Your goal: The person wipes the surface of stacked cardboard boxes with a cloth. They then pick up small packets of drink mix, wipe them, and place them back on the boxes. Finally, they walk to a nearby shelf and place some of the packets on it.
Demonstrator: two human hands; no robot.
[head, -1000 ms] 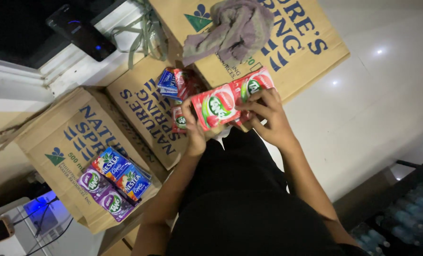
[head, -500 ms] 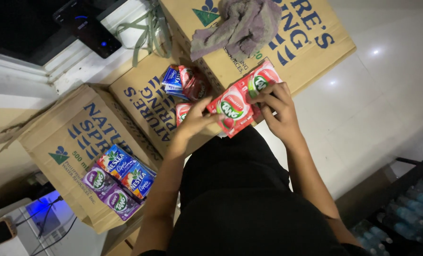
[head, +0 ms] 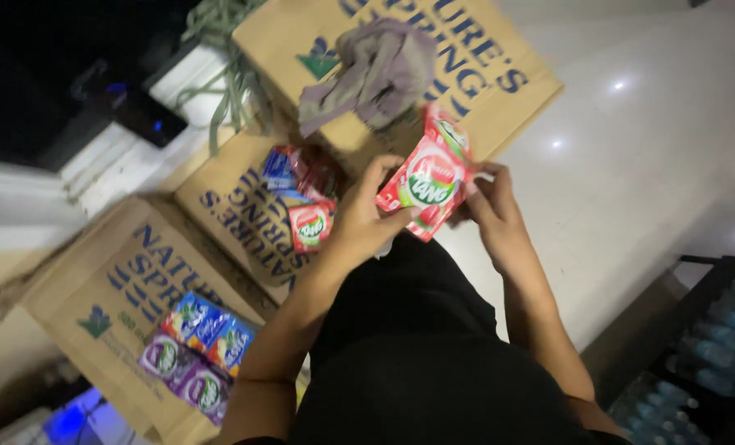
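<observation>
Both hands hold a strip of red drink-powder sachets [head: 427, 183] above my lap. My left hand [head: 366, 221] grips its lower left edge with the thumb up along the side. My right hand [head: 493, 216] pinches the right edge. Just left of my left hand, more red and blue sachets [head: 300, 191] lie on a cardboard box [head: 227, 216]. A strip of blue and purple sachets [head: 198, 353] rests on another cardboard box [head: 112, 288] at the lower left.
A third cardboard box [head: 499, 74] at the top carries a crumpled grey cloth [head: 377, 72]. White tiled floor [head: 648, 156] lies to the right. A dark crate of plastic bottles [head: 705, 363] stands at the lower right. A dark device with a blue light [head: 140, 115] sits upper left.
The red sachet strip has been lifted slightly and turned more upright between my hands. The camera has shifted, so the boxes sit lower and further left in view.
</observation>
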